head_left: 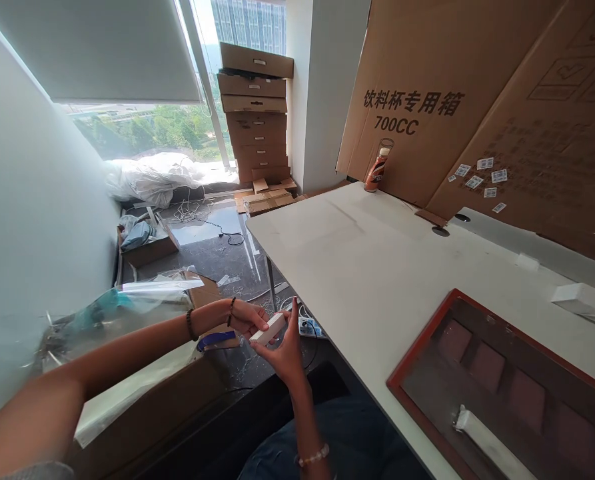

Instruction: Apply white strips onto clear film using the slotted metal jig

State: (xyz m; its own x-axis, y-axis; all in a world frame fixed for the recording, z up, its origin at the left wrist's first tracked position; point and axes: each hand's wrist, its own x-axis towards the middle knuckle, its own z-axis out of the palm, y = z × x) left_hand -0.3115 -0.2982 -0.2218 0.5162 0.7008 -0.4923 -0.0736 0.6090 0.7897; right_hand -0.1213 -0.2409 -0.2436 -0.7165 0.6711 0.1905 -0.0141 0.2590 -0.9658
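Note:
Both hands meet low, left of the white table (377, 267), over the floor. My left hand (244, 317) and my right hand (284, 350) together hold a small white box (268, 328), one at each end. The left wrist carries dark bead bracelets, the right wrist a pale bead bracelet. A blue-and-white object (216, 340) lies just below the left hand on a cardboard carton (142, 407). A clear plastic bag (112, 313) lies under my left forearm.
On the table lie a red-framed tray (502, 387) with square recesses and a white strip (487, 443), small white boxes (580, 299) and a bottle in a clear tube (378, 167). Big cardboard sheets (477, 100) lean behind. Stacked cartons (254, 113), cables and bags crowd the floor by the window.

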